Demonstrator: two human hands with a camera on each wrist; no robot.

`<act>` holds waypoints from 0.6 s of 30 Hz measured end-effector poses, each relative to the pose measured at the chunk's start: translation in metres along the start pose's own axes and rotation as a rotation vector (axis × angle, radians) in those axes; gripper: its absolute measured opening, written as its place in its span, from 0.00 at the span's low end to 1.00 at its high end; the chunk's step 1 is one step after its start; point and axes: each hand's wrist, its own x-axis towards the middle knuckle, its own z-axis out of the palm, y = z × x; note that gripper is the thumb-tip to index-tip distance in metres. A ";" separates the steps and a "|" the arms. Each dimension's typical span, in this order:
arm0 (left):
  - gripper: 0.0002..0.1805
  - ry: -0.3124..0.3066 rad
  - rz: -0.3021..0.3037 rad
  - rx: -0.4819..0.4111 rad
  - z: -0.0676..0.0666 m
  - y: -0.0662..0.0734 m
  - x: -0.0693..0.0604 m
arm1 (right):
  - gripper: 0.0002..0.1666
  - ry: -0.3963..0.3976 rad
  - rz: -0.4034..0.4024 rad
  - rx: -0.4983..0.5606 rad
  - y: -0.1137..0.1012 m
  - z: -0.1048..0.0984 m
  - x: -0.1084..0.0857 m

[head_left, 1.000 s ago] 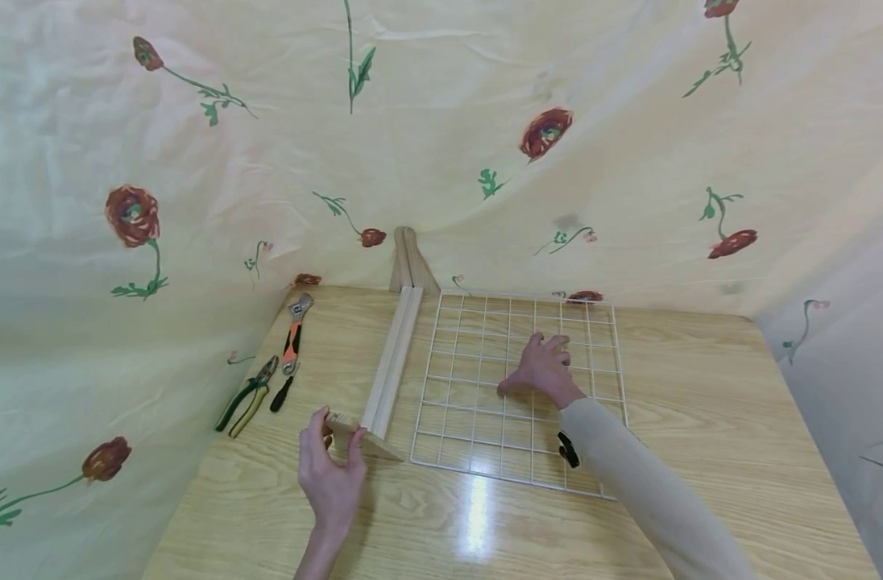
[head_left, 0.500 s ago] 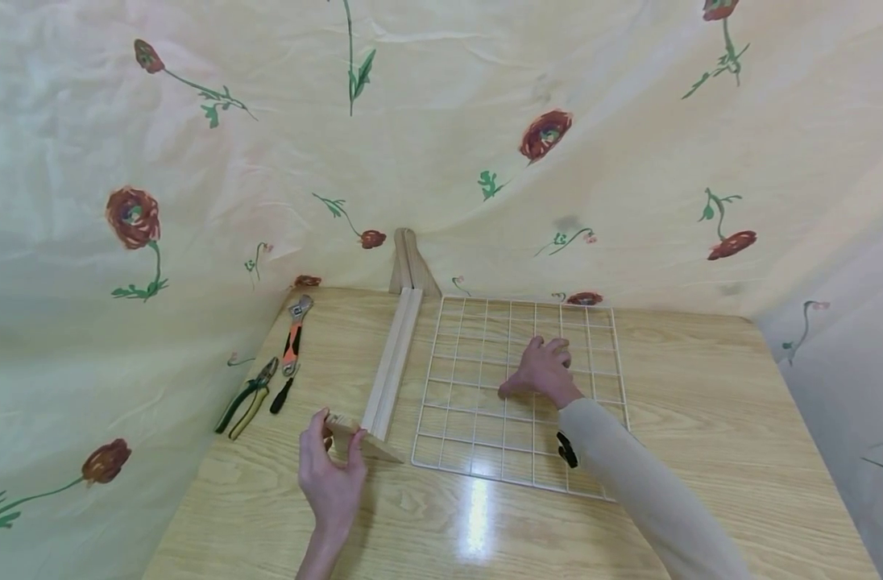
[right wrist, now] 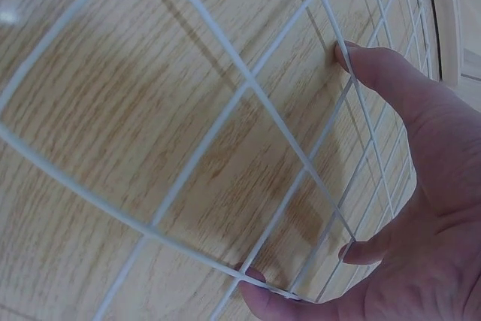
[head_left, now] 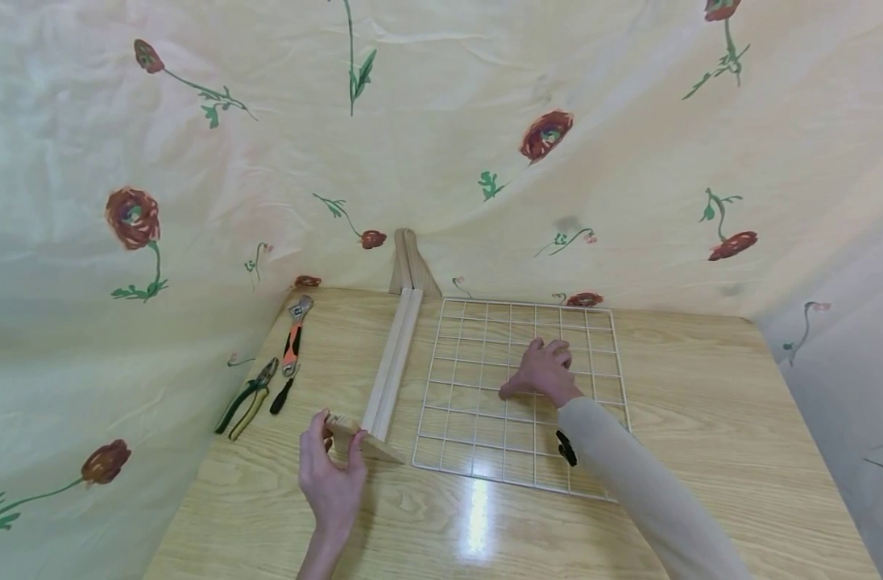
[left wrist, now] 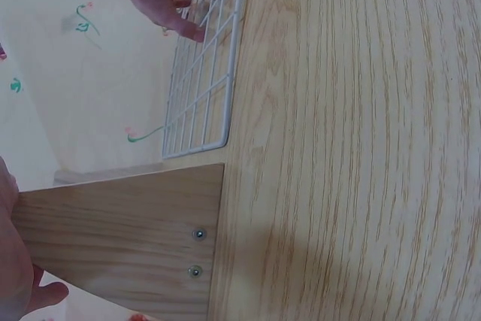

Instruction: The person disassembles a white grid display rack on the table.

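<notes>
At its near end, a wooden stand of pale rails [head_left: 392,362] has an upright end board [head_left: 369,445]. My left hand [head_left: 333,475] grips the top of this board between thumb and fingers. Two screw heads [left wrist: 197,252] show on the board's outer face in the left wrist view. To the right of the rails is a white wire grid panel [head_left: 474,419]. My right hand [head_left: 546,370] holds it near the middle, thumb and fingers spread across several cells and hooked at the wires [right wrist: 301,163]. Shadows offset from the wires show part of the panel above the table.
Left of the stand lie an adjustable wrench [head_left: 292,334], a small black-handled tool [head_left: 282,396] and pliers [head_left: 249,396]. The stand's far end board [head_left: 408,262] is by the flowered cloth [head_left: 441,161] behind the wooden table [head_left: 702,419].
The grid panel's far edge has shifted slightly towards me, and my right hand has moved a little the same way. My left hand stays on the end board.
</notes>
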 end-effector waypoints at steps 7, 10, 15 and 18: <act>0.34 -0.004 0.006 0.008 -0.001 0.002 0.001 | 0.80 -0.008 0.000 0.003 0.001 -0.001 -0.002; 0.34 -0.014 -0.002 -0.004 -0.002 0.002 0.001 | 0.81 -0.012 0.004 0.018 0.002 -0.001 -0.003; 0.34 -0.022 -0.007 -0.007 -0.003 0.002 0.001 | 0.81 -0.010 0.015 0.037 0.002 -0.002 -0.004; 0.34 -0.014 0.000 0.005 -0.002 0.001 0.000 | 0.81 -0.014 0.015 0.044 0.003 -0.002 -0.004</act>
